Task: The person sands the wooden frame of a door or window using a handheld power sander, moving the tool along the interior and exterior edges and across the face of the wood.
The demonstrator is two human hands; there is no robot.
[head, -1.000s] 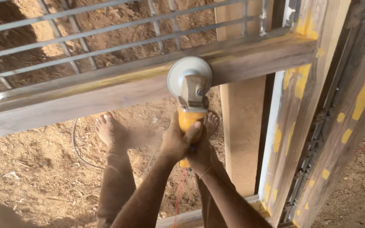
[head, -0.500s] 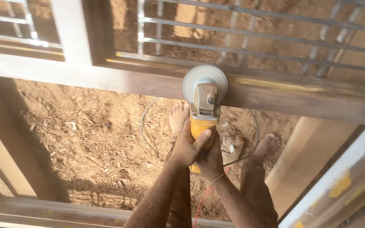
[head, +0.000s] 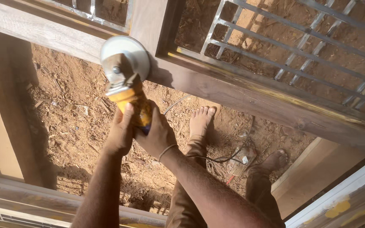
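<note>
Sandy ground below; grinder (head: 128, 95) clenched by left hand (head: 120, 131) and right hand (head: 158, 136), disc pressed to wooden frame (head: 233, 90); sanding underway, steady travel required next.

Two bare forearms are extended upward from the lower edge of the view and brought together. The left hand (head: 120, 134) is wrapped closed around the yellow body of an angle grinder (head: 128, 90), thumb raised along it. The right hand (head: 157, 136) is clasped beside it, a thin band worn at the wrist. Two bare feet are seen below.
</note>
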